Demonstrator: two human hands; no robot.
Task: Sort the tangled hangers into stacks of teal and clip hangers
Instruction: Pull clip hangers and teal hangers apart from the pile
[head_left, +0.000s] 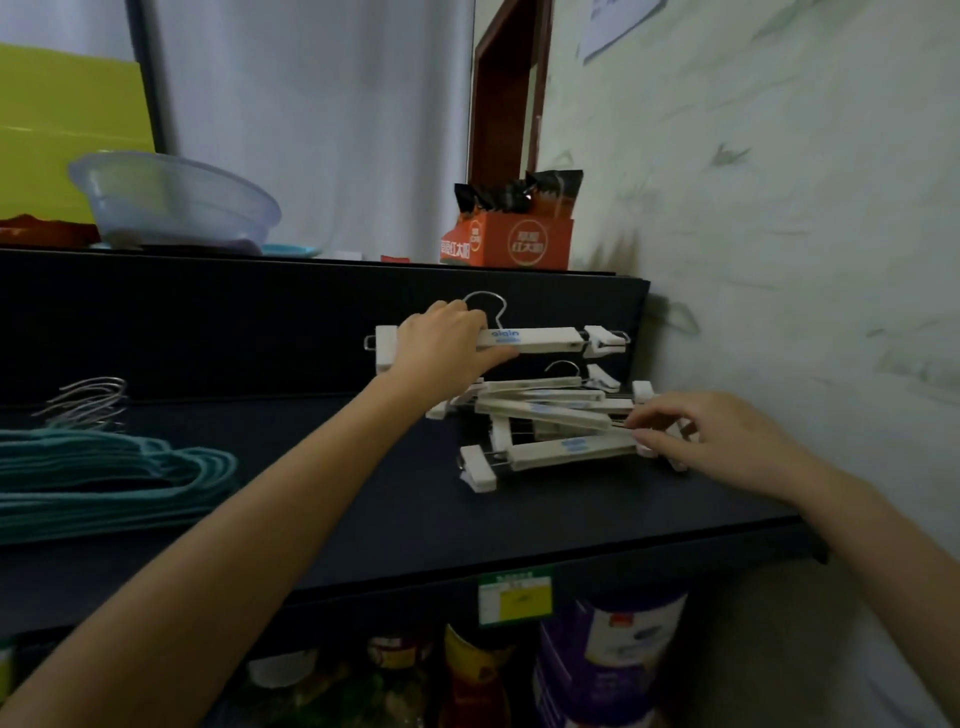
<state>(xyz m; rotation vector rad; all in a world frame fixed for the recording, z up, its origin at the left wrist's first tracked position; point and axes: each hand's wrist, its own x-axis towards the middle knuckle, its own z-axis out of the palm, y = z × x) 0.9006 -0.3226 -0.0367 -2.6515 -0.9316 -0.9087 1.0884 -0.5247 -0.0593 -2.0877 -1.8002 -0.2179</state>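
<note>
Head view. Left arm extended forward; left hand (447, 345) grips a white clip hanger (545, 340), held above the clip hanger pile (550, 415) on the dark shelf (363, 499). Right hand (727, 436) low, fingers curled, pinching the pile's right end. Teal hanger stack (104, 478) at shelf's left, well apart.

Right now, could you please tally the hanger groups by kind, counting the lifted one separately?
teal hanger stack: 1
clip hanger pile: 1
lifted clip hanger, gripped by the left hand: 1
Total: 3
</note>
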